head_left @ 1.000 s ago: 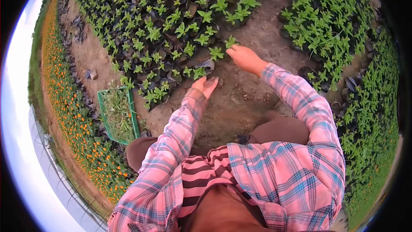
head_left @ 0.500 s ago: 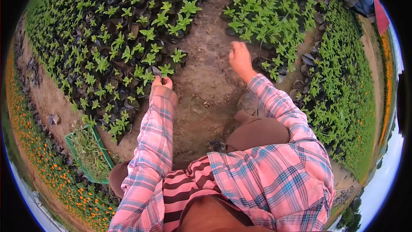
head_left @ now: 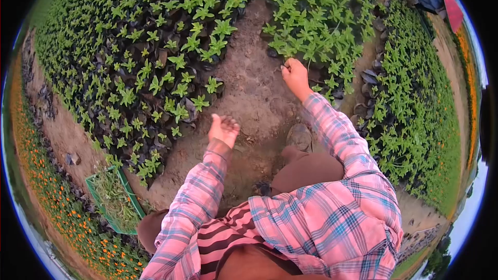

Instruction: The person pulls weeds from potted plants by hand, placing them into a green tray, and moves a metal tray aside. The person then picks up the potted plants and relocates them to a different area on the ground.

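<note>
my L hand (head_left: 224,128) palm up over bare soil (head_left: 249,78), fingers loosely spread, R hand (head_left: 295,77) curled by R-side plants (head_left: 316,26), can't tell if pinching anything, potted seedlings (head_left: 155,85) nr L hand, green crate (head_left: 131,193) w/ stems (head_left: 113,197) nr L knee (head_left: 150,231)

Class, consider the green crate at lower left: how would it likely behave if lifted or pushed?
The green crate probably holds its shape, since its edges look straight. Sitting broad on the ground, it seems likelier to slide than tip. The loose, tangled greenery inside might shift or spill.
</note>
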Demonstrator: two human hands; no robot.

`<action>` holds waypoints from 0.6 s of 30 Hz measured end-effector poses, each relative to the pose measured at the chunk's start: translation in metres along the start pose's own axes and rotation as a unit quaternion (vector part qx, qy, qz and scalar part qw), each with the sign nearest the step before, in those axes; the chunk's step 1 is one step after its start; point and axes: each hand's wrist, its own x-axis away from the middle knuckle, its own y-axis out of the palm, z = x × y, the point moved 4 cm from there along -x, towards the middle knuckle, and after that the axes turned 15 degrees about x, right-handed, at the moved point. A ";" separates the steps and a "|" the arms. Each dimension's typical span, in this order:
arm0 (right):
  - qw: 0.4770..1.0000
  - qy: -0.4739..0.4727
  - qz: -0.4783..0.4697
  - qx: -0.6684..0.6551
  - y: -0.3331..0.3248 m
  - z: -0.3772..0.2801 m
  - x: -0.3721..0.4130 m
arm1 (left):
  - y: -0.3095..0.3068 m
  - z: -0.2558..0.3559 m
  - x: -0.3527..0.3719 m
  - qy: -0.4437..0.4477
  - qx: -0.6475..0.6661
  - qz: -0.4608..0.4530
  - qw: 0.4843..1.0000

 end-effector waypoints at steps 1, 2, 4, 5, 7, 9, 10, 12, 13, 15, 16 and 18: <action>0.996 0.022 -0.039 -0.081 -0.001 -0.006 0.004 | 0.007 -0.010 0.005 -0.031 -0.024 -0.005 0.999; 0.983 0.042 -0.082 -0.160 -0.005 -0.015 0.011 | 0.015 -0.017 0.011 -0.072 -0.042 -0.038 0.996; 0.977 0.016 -0.120 -0.173 -0.029 -0.055 0.027 | 0.039 -0.025 0.027 -0.101 -0.046 -0.070 0.991; 0.966 -0.022 -0.164 -0.199 -0.032 -0.073 0.038 | 0.053 -0.029 0.038 -0.117 -0.043 -0.055 0.991; 0.946 -0.066 -0.220 -0.229 -0.039 -0.103 0.054 | 0.057 -0.029 0.037 -0.126 -0.030 -0.032 0.991; 0.925 -0.198 -0.246 -0.210 -0.047 -0.132 0.072 | 0.055 -0.029 0.029 -0.153 0.027 -0.167 0.974; 0.921 -0.202 -0.254 -0.214 -0.043 -0.135 0.080 | 0.049 -0.028 0.028 -0.147 0.033 -0.161 0.975; 0.931 -0.239 -0.202 -0.186 -0.039 -0.141 0.084 | 0.050 -0.026 0.029 -0.125 0.030 -0.131 0.983; 0.931 -0.241 -0.201 -0.187 -0.037 -0.144 0.086 | 0.050 -0.029 0.032 -0.101 0.049 -0.127 0.986; 0.940 -0.200 -0.212 -0.180 -0.035 -0.149 0.083 | 0.042 -0.037 0.030 -0.092 0.058 -0.138 0.985; 0.949 -0.203 -0.185 -0.157 -0.027 -0.146 0.085 | 0.045 -0.037 0.026 -0.081 0.065 -0.156 0.982; 0.955 -0.121 -0.195 -0.185 -0.027 -0.149 0.086 | 0.051 -0.035 0.024 -0.030 0.071 -0.203 0.976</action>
